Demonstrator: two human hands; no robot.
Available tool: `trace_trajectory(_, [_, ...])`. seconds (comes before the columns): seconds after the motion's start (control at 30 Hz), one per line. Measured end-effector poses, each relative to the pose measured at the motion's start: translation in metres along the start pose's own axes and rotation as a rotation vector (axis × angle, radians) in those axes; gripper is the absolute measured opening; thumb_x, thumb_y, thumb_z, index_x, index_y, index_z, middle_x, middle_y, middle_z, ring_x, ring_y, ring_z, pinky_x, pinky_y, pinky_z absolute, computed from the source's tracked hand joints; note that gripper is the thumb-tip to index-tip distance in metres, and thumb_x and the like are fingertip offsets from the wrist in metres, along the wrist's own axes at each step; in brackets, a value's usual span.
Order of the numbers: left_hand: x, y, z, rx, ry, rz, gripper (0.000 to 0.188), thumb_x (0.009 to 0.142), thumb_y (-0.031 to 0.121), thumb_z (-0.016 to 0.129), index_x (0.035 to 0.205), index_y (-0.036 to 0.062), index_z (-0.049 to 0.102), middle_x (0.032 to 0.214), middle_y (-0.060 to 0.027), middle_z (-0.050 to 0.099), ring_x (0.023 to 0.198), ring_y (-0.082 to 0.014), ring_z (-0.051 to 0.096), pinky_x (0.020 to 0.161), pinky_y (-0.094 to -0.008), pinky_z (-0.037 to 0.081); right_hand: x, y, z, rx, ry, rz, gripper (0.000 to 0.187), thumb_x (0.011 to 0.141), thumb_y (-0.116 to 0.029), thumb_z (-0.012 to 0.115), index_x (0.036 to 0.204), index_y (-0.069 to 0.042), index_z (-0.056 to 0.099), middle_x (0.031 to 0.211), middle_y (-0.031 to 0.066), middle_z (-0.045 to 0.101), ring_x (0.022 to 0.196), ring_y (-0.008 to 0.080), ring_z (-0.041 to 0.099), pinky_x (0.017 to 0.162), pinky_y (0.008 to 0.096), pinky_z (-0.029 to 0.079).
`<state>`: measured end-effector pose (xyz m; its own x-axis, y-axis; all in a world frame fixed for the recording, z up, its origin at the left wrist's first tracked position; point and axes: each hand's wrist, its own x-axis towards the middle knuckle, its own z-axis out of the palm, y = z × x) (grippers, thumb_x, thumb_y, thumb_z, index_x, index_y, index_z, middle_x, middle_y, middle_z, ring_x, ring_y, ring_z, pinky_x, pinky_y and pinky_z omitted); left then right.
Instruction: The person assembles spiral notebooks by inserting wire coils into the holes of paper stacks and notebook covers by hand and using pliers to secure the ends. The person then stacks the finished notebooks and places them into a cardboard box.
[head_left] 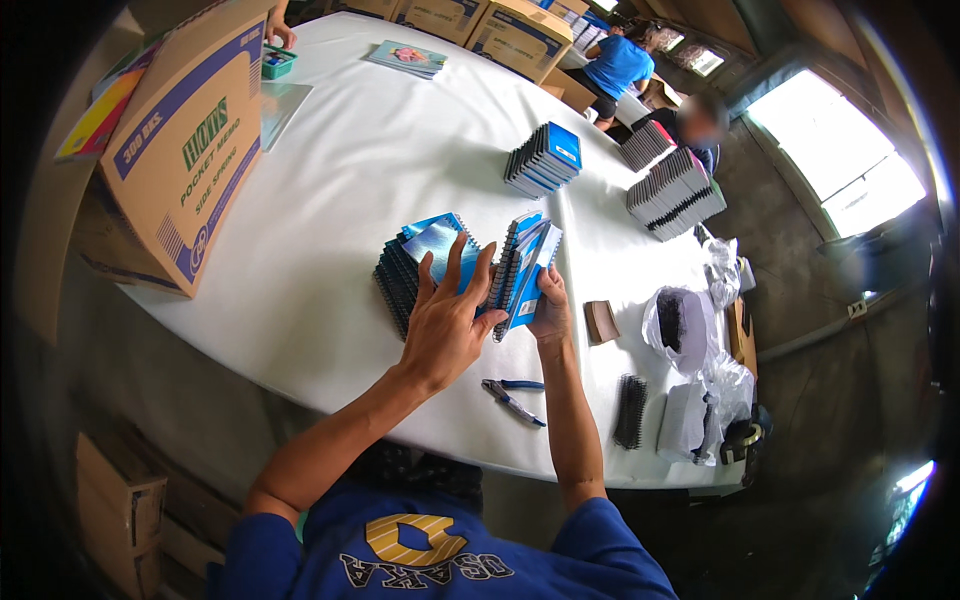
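A few small blue spiral notebooks are gripped upright in my right hand, with their dark wire spines turned to the left. My left hand has its fingers spread, and its thumb reaches the lower spine side of these notebooks. Just behind the left hand, partly hidden by it, lies a fanned pile of blue spiral notebooks. Blue-handled pliers rest on the white-covered table below my hands.
Another blue notebook stack stands farther back; more notebook stacks are at the right. Wire coils, a small brown piece and plastic-wrapped bundles line the right edge. A large carton stands left. People work at the far side.
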<state>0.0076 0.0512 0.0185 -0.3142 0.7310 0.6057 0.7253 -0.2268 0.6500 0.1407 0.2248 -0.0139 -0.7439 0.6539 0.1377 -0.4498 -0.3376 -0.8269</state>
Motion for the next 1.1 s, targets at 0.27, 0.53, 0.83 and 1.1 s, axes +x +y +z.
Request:
trace_trajectory(0.27, [0.001, 0.003, -0.002, -0.018, 0.034, 0.057, 0.072, 0.081, 0.019, 0.074, 0.143, 0.0045, 0.039, 0.134, -0.0176, 0.053, 0.143, -0.0319, 0.025, 0.111, -0.0596, 0.016, -0.014, -0.008, 0.017, 0.003, 0.069, -0.081, 0.051, 0.082, -0.018, 0.074, 0.124, -0.001, 0.050, 0.109, 0.0122, 0.066, 0.093, 0.0202, 0.068, 0.081, 0.0352, 0.059])
trace_trajectory(0.53, [0.000, -0.025, -0.018, 0.166, 0.208, -0.118, 0.070, 0.090, 0.024, 0.064, 0.147, 0.0065, 0.028, 0.149, -0.0234, 0.030, 0.141, -0.0495, 0.014, 0.110, -0.0632, 0.017, 0.000, -0.061, 0.034, -0.451, 0.194, 0.223, 0.055, 0.072, -0.022, 0.082, 0.104, 0.014, 0.056, 0.087, 0.0232, 0.068, 0.066, 0.0228, 0.071, 0.059, 0.0333, 0.061])
trace_trajectory(0.83, [-0.003, -0.051, -0.002, -0.130, 0.179, -0.406, 0.082, 0.086, 0.030, 0.070, 0.149, 0.0074, 0.023, 0.151, -0.0188, 0.032, 0.142, -0.0487, 0.012, 0.115, -0.0582, 0.014, 0.030, -0.054, 0.054, -0.690, 0.282, 0.445, 0.075, 0.068, -0.027, 0.084, 0.112, 0.022, 0.048, 0.092, 0.0307, 0.065, 0.067, 0.0301, 0.071, 0.058, 0.0362, 0.060])
trace_trajectory(1.1, [-0.002, -0.030, -0.006, 0.171, 0.158, -0.153, 0.075, 0.089, 0.036, 0.061, 0.148, 0.0058, 0.025, 0.150, -0.0186, 0.033, 0.143, -0.0448, 0.014, 0.111, -0.0620, 0.015, -0.006, -0.043, 0.040, -0.397, 0.184, 0.200, 0.049, 0.077, -0.020, 0.077, 0.109, 0.010, 0.056, 0.092, 0.0189, 0.069, 0.071, 0.0224, 0.071, 0.066, 0.0328, 0.061])
